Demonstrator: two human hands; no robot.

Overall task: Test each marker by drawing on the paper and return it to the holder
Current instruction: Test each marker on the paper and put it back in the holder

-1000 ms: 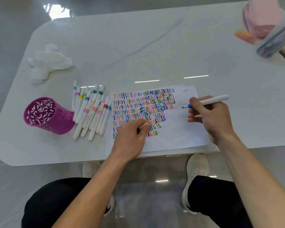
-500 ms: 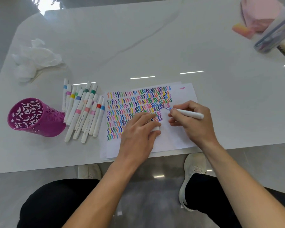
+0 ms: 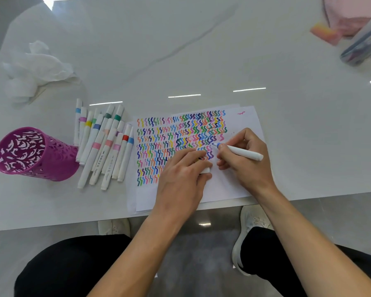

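Pinching blue marker (image 3: 242, 153) low on barrel in right hand (image 3: 247, 166) fingers (image 3: 223, 149), tip meeting paper (image 3: 229, 187) beside squiggle rows. Clenching white cap (image 3: 205, 170) in left hand (image 3: 180, 181), pinning sheet. Judging marker light, rigid, smooth; gripping near tip likely steadying stroke. Leaving purple holder (image 3: 58, 161) tipped over at left.

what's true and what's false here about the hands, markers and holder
1. The right hand holds a marker, tip at the paper. True.
2. The holder is full of markers. False: none show inside it.
3. Between holder and paper lie loose markers. True.
4. The left hand is raised and empty. False: it rests on the paper, gripping a white cap.
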